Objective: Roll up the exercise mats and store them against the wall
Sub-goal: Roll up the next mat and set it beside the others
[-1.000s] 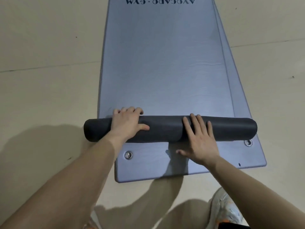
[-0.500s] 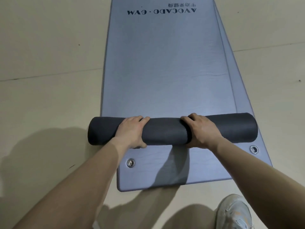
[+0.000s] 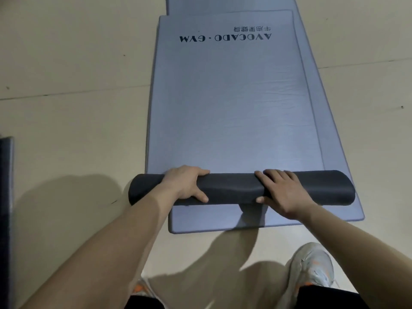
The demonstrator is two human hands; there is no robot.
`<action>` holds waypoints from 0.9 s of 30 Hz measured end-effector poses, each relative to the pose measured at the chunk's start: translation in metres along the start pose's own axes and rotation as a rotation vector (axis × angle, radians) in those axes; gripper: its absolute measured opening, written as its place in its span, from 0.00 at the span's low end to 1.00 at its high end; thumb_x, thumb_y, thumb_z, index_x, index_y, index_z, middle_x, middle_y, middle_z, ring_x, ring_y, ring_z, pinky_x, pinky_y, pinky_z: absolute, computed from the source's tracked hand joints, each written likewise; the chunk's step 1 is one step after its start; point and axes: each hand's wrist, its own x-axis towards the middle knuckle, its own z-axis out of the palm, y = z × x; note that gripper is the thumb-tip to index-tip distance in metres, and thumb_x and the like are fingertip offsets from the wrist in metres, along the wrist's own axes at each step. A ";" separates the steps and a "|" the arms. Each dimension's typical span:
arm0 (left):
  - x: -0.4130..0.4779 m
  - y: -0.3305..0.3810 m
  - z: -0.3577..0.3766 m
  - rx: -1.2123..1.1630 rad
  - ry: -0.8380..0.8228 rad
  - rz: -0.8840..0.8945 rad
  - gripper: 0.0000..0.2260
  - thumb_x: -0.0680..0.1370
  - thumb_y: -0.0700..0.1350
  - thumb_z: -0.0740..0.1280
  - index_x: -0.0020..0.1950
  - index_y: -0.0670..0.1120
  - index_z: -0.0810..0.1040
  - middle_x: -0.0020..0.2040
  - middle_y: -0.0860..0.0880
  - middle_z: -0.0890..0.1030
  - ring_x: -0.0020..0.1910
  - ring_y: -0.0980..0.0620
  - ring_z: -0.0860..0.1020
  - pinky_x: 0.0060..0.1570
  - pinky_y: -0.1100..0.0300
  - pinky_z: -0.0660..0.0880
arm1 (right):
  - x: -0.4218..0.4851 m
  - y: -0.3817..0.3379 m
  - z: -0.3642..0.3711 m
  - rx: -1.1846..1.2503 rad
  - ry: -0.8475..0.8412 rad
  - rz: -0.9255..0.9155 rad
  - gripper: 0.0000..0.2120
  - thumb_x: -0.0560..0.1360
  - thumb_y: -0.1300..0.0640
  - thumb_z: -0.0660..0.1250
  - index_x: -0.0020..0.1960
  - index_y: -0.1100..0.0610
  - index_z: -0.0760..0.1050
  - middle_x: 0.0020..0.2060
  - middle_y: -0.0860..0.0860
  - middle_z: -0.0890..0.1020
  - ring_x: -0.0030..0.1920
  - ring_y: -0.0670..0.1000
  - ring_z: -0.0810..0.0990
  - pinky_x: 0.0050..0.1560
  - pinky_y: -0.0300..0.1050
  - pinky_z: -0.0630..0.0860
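Farther along the top mat (image 3: 227, 103) now, the dark roll (image 3: 231, 188) covers both grommets.
Left hand (image 3: 188, 185) and right hand (image 3: 283, 192) each wrap it.

Dim, soft; shadows near; edges warped

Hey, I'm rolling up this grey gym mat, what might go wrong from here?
The dark rolled part of the grey mat juts past the flat part's left edge, so it may keep rolling crooked. It sags between your left hand and right hand, so it may wind loose. The second grey mat underneath could drag along.
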 end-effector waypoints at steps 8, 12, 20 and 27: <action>0.033 0.011 -0.009 -0.147 0.572 -0.142 0.18 0.81 0.57 0.67 0.68 0.53 0.78 0.67 0.48 0.79 0.67 0.43 0.74 0.70 0.45 0.63 | 0.034 -0.022 -0.010 0.037 0.303 0.216 0.39 0.74 0.30 0.59 0.76 0.54 0.67 0.75 0.60 0.69 0.75 0.66 0.65 0.74 0.63 0.57; 0.043 0.015 -0.004 -0.047 0.731 -0.194 0.22 0.78 0.62 0.68 0.66 0.52 0.78 0.67 0.47 0.76 0.67 0.42 0.71 0.66 0.48 0.65 | 0.060 -0.016 0.000 -0.063 0.051 0.235 0.68 0.62 0.25 0.72 0.84 0.54 0.38 0.83 0.58 0.43 0.83 0.61 0.40 0.79 0.67 0.40; 0.068 -0.022 0.027 0.378 0.595 0.089 0.56 0.63 0.58 0.82 0.82 0.47 0.54 0.81 0.41 0.60 0.80 0.38 0.58 0.78 0.42 0.55 | 0.102 0.014 0.001 -0.185 0.265 0.137 0.59 0.54 0.37 0.82 0.78 0.52 0.61 0.71 0.60 0.68 0.70 0.65 0.67 0.70 0.74 0.60; 0.041 -0.014 -0.001 0.232 0.450 0.129 0.46 0.62 0.53 0.80 0.78 0.52 0.65 0.71 0.50 0.72 0.69 0.45 0.72 0.72 0.50 0.65 | 0.083 -0.001 -0.042 -0.129 0.024 0.119 0.45 0.60 0.40 0.76 0.74 0.45 0.63 0.62 0.51 0.75 0.60 0.59 0.76 0.65 0.57 0.71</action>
